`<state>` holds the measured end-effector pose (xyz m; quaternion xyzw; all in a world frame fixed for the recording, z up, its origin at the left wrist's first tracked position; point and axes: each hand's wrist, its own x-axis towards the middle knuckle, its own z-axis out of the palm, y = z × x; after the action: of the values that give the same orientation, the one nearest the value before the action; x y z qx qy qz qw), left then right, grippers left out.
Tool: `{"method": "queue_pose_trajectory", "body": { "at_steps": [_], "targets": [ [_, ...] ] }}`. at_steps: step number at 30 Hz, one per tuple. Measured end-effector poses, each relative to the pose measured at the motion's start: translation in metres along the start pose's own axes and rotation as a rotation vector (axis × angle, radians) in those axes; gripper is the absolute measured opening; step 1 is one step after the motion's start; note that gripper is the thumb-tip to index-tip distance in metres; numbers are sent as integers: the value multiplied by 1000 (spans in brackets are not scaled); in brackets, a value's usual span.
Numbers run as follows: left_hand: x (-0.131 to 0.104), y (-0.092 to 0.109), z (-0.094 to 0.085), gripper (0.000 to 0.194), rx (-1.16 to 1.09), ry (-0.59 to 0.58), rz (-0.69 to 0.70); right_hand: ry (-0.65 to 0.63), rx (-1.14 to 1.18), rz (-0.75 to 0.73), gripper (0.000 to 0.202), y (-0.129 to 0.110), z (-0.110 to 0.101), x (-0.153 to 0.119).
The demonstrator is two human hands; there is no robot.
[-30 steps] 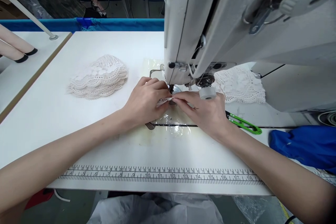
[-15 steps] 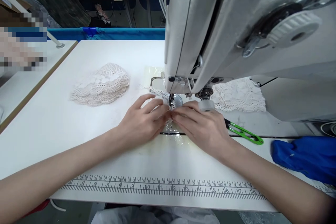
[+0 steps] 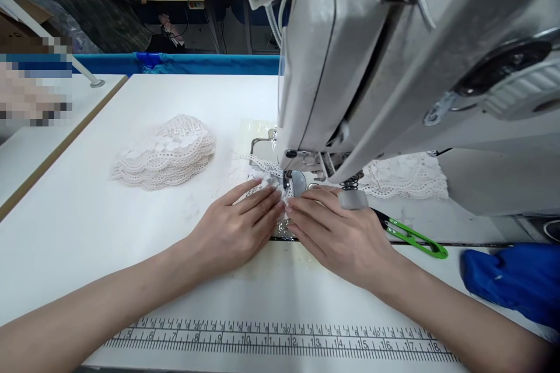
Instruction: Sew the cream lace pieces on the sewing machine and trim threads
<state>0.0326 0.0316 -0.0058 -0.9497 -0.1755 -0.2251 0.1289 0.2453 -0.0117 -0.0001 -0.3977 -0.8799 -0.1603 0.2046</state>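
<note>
White bench [image 3: 175, 303], ruler scale [image 3: 280, 341] along near edge; blue cloth strip [image 3: 219, 63] past far edge. Behind it, another person's plaid clothing [image 3: 83, 6], cut off by the frame.

Lace piece [image 3: 262, 166] at the sewing machine [image 3: 315, 70], between the bench's near and far edges. Visible scalloped border: long axis mostly left to right, loose end pointing to the left edge, other end slanting slightly nearward to the presser foot [image 3: 286, 179]. There a dotted band bends toward the near edge.

Left hand [image 3: 231, 230] palm down, fingers extended over the lace's near side; border shows beyond them. Right hand [image 3: 345, 239] just right of the lace, fingers bunched, tips by the left's. Pinching or only pressing: cannot tell for either hand.

Lace under the fingertips hidden; needle hard to make out. Lace stack [image 3: 170, 154] toward left edge. Right of the machine head, more lace [image 3: 402, 178], partly covered; green snips [image 3: 415, 239] beside the right wrist, black end partly hidden.
</note>
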Motion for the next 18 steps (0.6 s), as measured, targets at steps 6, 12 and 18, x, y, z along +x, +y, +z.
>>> {"method": "queue_pose_trajectory", "body": {
  "at_steps": [6, 12, 18],
  "targets": [
    [2, 2, 0, 25, 29, 5, -27, 13, 12, 11, 18, 1, 3, -1],
    [4, 1, -1, 24, 14, 10, -47, 19, 29, 16, 20, 2, 7, -3],
    [5, 0, -1, 25, 22, 6, -63, 26, 24, 17, 21, 2, 10, -3]
  ]
}}
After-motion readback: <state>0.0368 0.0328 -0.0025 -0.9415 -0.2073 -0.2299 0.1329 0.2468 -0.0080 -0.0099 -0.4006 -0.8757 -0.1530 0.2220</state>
